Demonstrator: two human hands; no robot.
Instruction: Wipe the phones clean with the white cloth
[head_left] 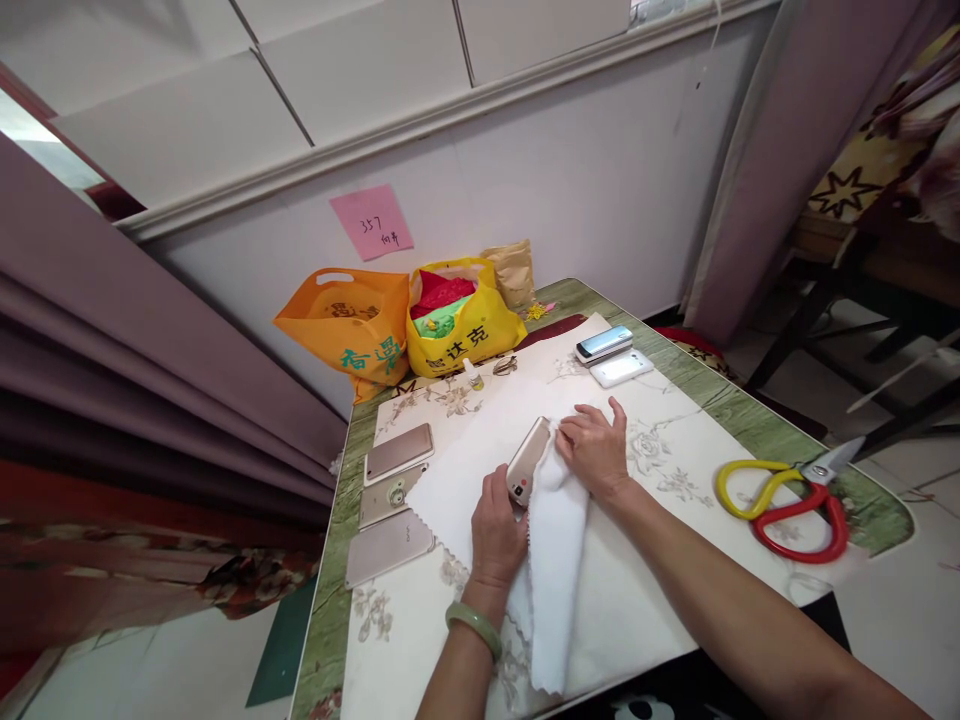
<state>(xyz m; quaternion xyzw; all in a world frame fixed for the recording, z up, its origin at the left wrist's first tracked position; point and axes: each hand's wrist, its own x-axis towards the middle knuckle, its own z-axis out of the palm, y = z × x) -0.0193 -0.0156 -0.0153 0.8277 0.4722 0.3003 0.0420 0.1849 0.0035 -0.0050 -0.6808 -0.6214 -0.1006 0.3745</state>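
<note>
- A left hand (499,530) clasped a phone (528,460) over white cloth (559,560) on the surface (328,610), apparently to steady it.
- The right hand (596,448) pinched folded cloth beside the phone's far end, seemingly for control.
- Three other phones (379,499) lay at left, probably to leave room.

Left hand (496,540) held a phone (529,460)
White cloth (556,570) touched fingertips of the right hand (600,450); scissors (816,492) lay well right of those fingers.
</note>
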